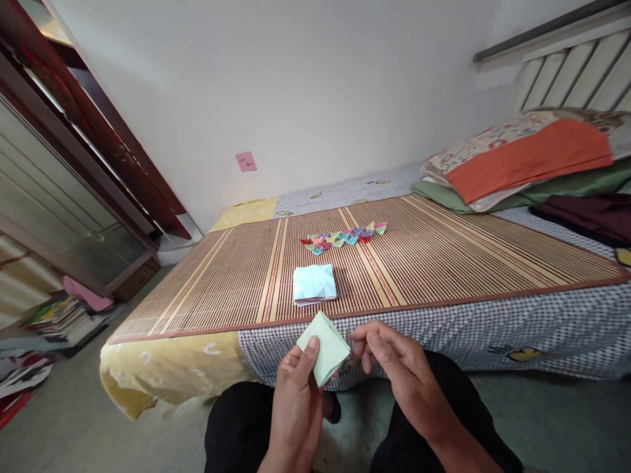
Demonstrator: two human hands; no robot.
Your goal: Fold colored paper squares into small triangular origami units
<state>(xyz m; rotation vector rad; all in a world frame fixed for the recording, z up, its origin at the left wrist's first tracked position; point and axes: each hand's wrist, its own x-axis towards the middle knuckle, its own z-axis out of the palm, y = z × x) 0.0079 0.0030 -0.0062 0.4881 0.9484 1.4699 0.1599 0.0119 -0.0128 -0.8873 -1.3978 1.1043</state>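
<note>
My left hand grips a folded light green paper square, thumb on top, over the front edge of the bed. Just right of the paper is my right hand, apart from it, with bent fingers and nothing visible in them. On the striped mat lies a stack of pale blue and white paper, beyond the green square. Farther back on the mat, several small colourful folded paper pieces form a long cluster.
Folded bedding with an orange band is piled at the right, beside dark cloth. A pink note is on the wall. Books are stacked on the far left.
</note>
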